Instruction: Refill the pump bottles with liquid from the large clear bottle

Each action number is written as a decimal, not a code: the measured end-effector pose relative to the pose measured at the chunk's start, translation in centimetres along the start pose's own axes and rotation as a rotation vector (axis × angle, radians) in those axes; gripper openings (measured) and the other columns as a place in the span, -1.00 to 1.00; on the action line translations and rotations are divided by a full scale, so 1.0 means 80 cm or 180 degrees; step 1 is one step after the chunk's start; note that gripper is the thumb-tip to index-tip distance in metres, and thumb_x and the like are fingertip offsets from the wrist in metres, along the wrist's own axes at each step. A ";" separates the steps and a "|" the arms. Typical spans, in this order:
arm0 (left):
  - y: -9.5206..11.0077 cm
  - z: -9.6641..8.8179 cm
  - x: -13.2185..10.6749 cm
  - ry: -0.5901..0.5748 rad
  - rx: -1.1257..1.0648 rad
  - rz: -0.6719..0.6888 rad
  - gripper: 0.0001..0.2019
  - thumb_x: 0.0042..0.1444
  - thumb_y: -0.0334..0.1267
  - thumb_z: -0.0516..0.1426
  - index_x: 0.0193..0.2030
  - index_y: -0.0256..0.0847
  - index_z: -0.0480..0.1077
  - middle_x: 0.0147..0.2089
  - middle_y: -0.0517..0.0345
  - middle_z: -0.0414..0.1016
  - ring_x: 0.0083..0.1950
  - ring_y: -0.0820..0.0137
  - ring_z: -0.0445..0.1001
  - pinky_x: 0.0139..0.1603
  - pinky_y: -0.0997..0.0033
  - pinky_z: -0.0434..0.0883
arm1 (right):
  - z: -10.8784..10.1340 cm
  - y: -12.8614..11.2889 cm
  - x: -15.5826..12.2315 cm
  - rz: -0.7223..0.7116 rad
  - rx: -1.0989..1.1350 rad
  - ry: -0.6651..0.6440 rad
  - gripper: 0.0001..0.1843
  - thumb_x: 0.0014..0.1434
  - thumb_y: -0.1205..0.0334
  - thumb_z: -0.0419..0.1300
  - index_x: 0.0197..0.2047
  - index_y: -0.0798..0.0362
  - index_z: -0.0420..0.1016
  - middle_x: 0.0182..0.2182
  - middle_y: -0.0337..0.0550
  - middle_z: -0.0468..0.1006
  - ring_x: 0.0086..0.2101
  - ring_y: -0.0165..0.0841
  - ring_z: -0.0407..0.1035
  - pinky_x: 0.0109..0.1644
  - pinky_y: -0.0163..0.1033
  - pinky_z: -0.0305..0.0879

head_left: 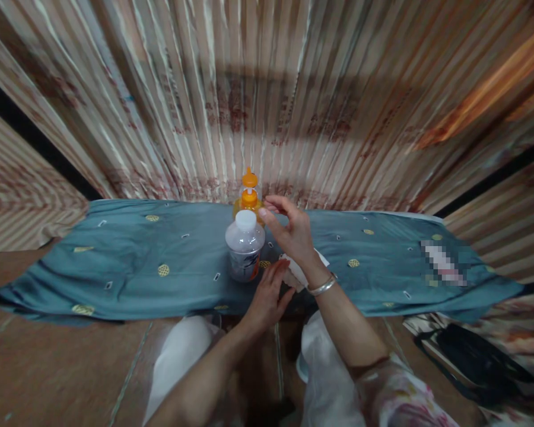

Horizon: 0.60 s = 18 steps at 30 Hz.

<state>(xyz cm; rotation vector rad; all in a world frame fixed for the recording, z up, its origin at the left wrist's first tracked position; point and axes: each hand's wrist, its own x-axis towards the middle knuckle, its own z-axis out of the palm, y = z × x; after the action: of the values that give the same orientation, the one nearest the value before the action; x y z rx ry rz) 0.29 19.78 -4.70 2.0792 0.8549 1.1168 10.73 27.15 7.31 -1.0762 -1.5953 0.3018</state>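
The right hand hovers with an open grip, fingers loosely curled around nothing, at 3 o'clock of the white-capped bottle and just beside the orange-capped bottle standing behind it at 12 o'clock. The left hand lies flat and empty on the teal cloth at the bottle's 5 o'clock, by a crumpled white rag. This looks like a reach rather than a hold (neither cap is touched), so any grasp would call for closing the fingers squarely on one cap without knocking its upright neighbour.

White-capped bottle, upright (orange bottle behind)
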 end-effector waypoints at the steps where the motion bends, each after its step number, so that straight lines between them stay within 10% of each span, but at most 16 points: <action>1: 0.005 -0.006 -0.005 -0.0010 0.0068 0.0045 -0.49 0.31 -0.23 0.09 0.37 -0.24 0.22 0.31 -0.27 0.35 0.35 0.03 0.32 0.36 -0.09 0.26 | -0.001 -0.010 0.001 -0.0110 -0.0193 -0.0048 -0.55 0.26 -0.18 0.19 -0.01 0.01 0.51 -0.14 -0.10 0.66 -0.13 -0.26 0.54 0.05 -0.11 0.44; 9: 0.024 -0.071 -0.023 0.0895 0.1000 0.0408 -0.30 0.27 -0.20 0.18 0.48 -0.13 0.00 0.38 -0.24 0.24 0.41 -0.02 0.22 0.41 -0.11 0.14 | 0.007 -0.027 0.001 -0.0589 -0.1281 -0.0278 -0.50 0.25 -0.30 0.15 -0.24 0.01 0.50 -0.37 -0.15 0.60 -0.29 -0.25 0.43 -0.13 -0.17 0.33; 18: -0.036 -0.086 0.018 0.1841 -0.0024 -0.0696 0.08 -0.04 0.06 0.38 0.50 -0.19 -0.10 0.52 -0.29 -0.01 0.53 -0.02 -0.02 0.48 -0.06 -0.02 | 0.028 -0.025 0.009 -0.0771 -0.1560 -0.0149 -0.40 0.18 -0.43 0.12 -0.40 -0.01 0.42 -0.48 -0.10 0.51 -0.33 -0.20 0.40 -0.17 -0.12 0.31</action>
<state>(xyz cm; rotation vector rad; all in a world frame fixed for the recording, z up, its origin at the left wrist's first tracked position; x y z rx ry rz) -5.79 24.10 -3.17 1.6147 1.3054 1.6176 7.87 27.32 8.38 -1.2272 -1.8729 -0.2427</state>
